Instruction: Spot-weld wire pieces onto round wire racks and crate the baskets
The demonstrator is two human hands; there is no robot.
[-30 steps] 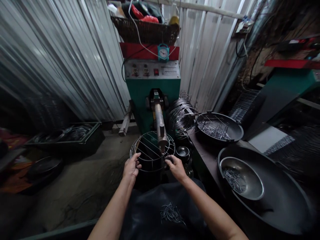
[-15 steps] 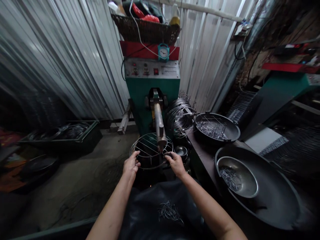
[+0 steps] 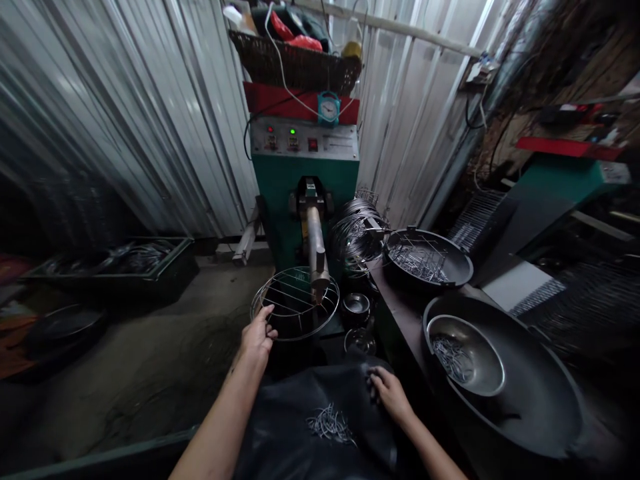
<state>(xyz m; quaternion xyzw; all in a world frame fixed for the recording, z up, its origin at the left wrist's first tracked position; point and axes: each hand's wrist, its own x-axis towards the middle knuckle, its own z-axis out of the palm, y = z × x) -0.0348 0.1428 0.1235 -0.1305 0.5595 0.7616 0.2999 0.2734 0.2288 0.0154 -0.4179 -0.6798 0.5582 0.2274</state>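
My left hand (image 3: 259, 338) grips the near left rim of a round wire rack (image 3: 295, 312), fingers closed on the wire. The rack lies level at the tip of the metal arm (image 3: 317, 257) of a green machine (image 3: 280, 180). My right hand (image 3: 390, 393) is away from the rack, over the right side of the dark apron (image 3: 280, 413). Its fingers are curled; whether they hold anything is too small to tell. Short bent wires (image 3: 330, 424) lie in a pile on the apron, left of my right hand.
On the right, a bench (image 3: 400, 320) bears a pan of wire pieces (image 3: 463, 257) and a large pan (image 3: 545, 393) with a steel bowl (image 3: 493, 353) inside. Wire coils (image 3: 357, 230) hang beside the machine. A green-edged bin (image 3: 173, 257) stands left.
My right hand has let go of the rack and moved down and right over the apron. The rack has shifted slightly left with my left hand. A green light on the machine is now lit.
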